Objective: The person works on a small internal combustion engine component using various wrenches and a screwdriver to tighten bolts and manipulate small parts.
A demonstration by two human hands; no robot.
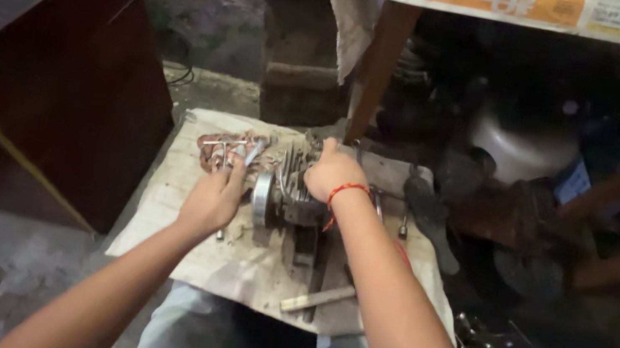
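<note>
A grey metal engine block with cooling fins sits on a dirty cloth sack spread on the floor. My right hand, with a red thread at the wrist, is closed over the top of the block. My left hand is just left of the block and grips a small metal tool whose tip points up toward a heap of loose metal parts.
A dark red wooden cabinet stands to the left. A wooden table leg rises behind the sack, with a newspaper on top. A wooden stick and wrenches lie on the sack. Dark clutter and a sandal fill the right.
</note>
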